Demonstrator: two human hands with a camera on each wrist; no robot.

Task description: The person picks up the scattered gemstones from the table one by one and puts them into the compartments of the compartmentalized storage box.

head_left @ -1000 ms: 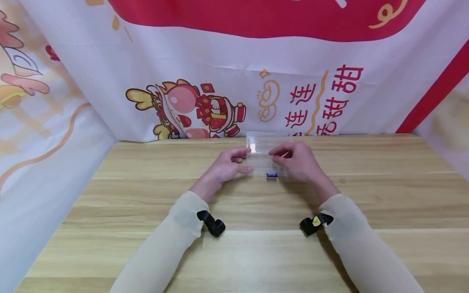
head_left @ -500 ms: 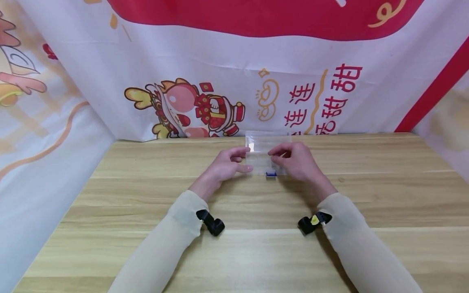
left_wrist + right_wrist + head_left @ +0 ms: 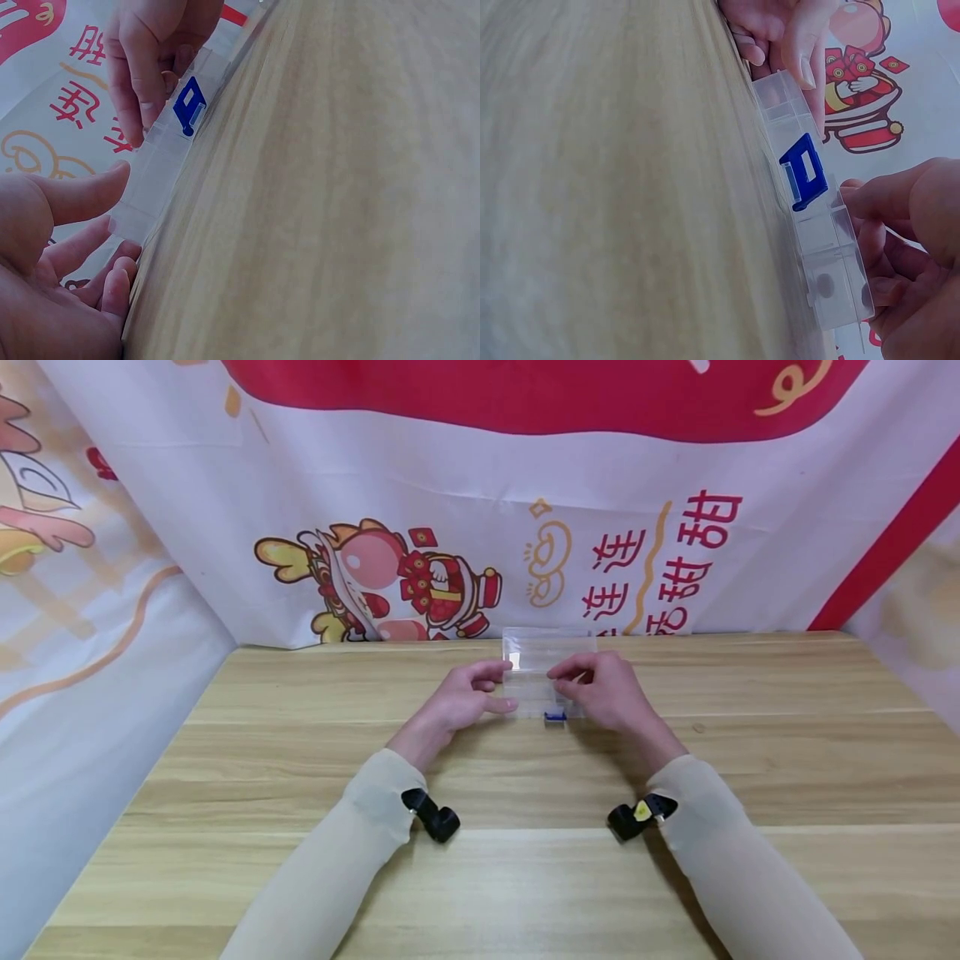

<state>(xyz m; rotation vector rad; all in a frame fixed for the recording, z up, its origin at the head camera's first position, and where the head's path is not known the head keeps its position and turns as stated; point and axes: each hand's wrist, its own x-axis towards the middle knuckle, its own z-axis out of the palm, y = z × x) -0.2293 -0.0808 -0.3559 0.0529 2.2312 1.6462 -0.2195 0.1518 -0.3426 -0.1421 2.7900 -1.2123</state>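
Note:
A clear plastic compartment box (image 3: 528,693) with a blue latch (image 3: 804,172) at its front stands at the table's far edge. Its clear lid (image 3: 543,647) is raised at the back, toward the curtain. My left hand (image 3: 465,695) holds the box's left end, thumb toward the front and fingers behind. My right hand (image 3: 609,690) is bent over the right half, with thumb and index tips close together at the compartments; I cannot tell what lies between them. Its other fingers curl near the right end in the right wrist view. A dark round spot (image 3: 825,285) shows through an end compartment.
A wooden table (image 3: 517,885) extends toward me from the box. A printed curtain (image 3: 420,460) hangs right behind the box, with another printed cloth (image 3: 112,635) along the left side. A black wrist camera (image 3: 438,820) sits on each sleeve.
My right wrist has shifted very slightly to the left. The hands, the box and the lid otherwise keep their places.

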